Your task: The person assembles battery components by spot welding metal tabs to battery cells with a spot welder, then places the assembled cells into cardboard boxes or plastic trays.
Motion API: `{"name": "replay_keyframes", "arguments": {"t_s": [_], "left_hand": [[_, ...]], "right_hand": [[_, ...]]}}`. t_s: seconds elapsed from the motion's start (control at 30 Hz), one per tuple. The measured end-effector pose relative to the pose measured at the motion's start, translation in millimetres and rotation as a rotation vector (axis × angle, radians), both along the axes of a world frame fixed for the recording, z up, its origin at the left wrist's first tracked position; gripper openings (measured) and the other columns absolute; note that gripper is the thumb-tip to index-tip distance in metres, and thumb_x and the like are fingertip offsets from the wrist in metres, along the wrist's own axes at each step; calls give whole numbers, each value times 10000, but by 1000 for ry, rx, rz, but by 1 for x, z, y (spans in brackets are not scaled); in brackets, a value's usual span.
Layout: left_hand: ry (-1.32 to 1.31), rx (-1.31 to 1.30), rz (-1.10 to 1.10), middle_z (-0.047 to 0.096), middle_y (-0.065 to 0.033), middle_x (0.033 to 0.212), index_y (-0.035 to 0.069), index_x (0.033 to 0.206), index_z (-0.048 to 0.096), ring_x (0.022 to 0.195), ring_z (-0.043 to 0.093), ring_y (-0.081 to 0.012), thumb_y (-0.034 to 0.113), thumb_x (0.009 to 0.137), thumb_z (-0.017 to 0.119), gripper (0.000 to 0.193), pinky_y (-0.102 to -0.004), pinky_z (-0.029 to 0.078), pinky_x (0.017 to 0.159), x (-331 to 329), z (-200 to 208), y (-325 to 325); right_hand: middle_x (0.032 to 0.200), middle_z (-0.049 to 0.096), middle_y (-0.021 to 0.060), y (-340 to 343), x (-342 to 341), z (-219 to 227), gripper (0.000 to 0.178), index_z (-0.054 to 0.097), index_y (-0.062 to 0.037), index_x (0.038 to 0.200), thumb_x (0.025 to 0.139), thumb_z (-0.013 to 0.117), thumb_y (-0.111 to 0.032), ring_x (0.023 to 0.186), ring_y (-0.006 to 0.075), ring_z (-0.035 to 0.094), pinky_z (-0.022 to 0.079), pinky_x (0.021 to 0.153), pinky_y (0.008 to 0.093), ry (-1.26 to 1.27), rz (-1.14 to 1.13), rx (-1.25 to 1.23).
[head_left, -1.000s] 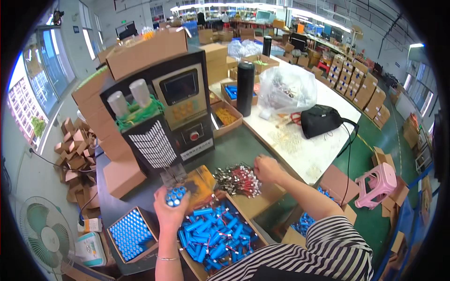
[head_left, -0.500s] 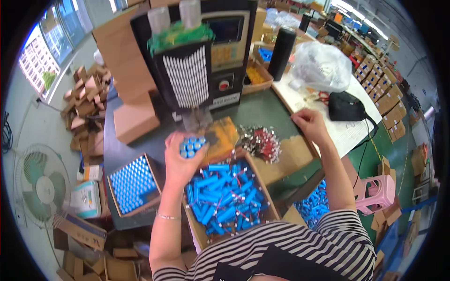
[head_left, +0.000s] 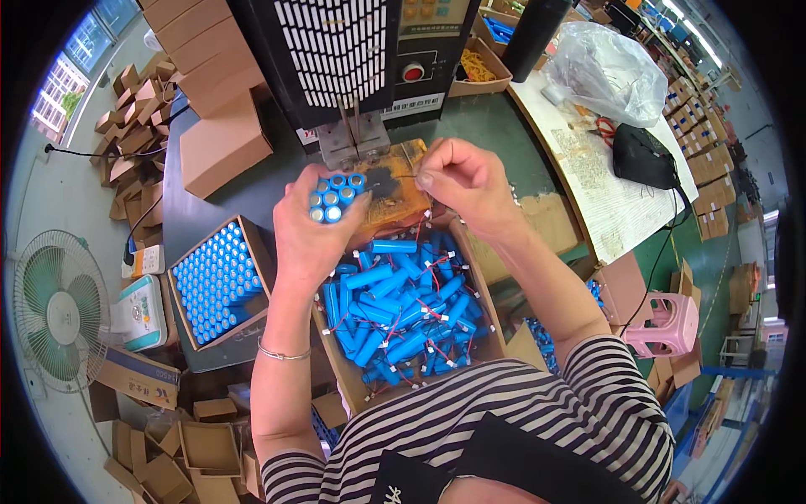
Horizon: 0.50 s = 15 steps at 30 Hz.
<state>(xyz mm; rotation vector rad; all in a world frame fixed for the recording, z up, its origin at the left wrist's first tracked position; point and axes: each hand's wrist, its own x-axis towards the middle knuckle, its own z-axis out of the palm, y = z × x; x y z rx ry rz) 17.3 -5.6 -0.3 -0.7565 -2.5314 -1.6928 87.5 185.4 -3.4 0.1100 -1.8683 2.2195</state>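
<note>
My left hand (head_left: 304, 228) is wrapped round a bunch of blue cylindrical battery cells (head_left: 332, 199), their silver ends facing up. It rests at the left of a worn orange block (head_left: 403, 202) with a dark, scorched-looking top. At the block's right edge my right hand (head_left: 470, 186) pinches a thin, dark, wire-like piece that points left toward the cells. Just beyond them stand the two metal pins (head_left: 348, 126) of a black spot welder (head_left: 332, 50). Under my wrists, an open carton (head_left: 495, 340) holds many blue cells with red leads and white plugs.
Left stands a box (head_left: 262, 294) of upright blue cells, with a brown carton (head_left: 227, 151) behind. A white board (head_left: 571, 168) at right bears a plastic bag (head_left: 609, 71) and a black device (head_left: 645, 157). A fan (head_left: 63, 315) and a pink stool (head_left: 667, 323) flank the table.
My right hand has moved left from the white board's edge to the orange block, now pinching the thin piece. The left hand still holds the cells. The view has tipped downward.
</note>
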Motion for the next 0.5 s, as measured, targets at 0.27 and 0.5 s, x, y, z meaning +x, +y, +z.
{"name": "replay_keyframes", "arguments": {"t_s": [0.27, 0.5], "left_hand": [[87, -151, 56, 610, -196, 843, -58, 999, 549, 797, 564, -322, 267, 653, 750, 515, -384, 454, 733, -13, -4, 3], [113, -137, 25, 615, -196, 865, -41, 980, 565, 820, 564, -333, 266, 651, 742, 484, -398, 447, 754, -18, -1, 7]], "right_hand": [[762, 556, -6, -13, -8, -7, 76, 535, -1, 830, 813, 610, 1, 680, 10, 493, 399, 574, 156, 96, -131, 11], [769, 567, 3, -17, -11, -8, 73, 532, 6, 834, 821, 603, -7, 676, 14, 503, 410, 586, 157, 131, -229, 33]]}}
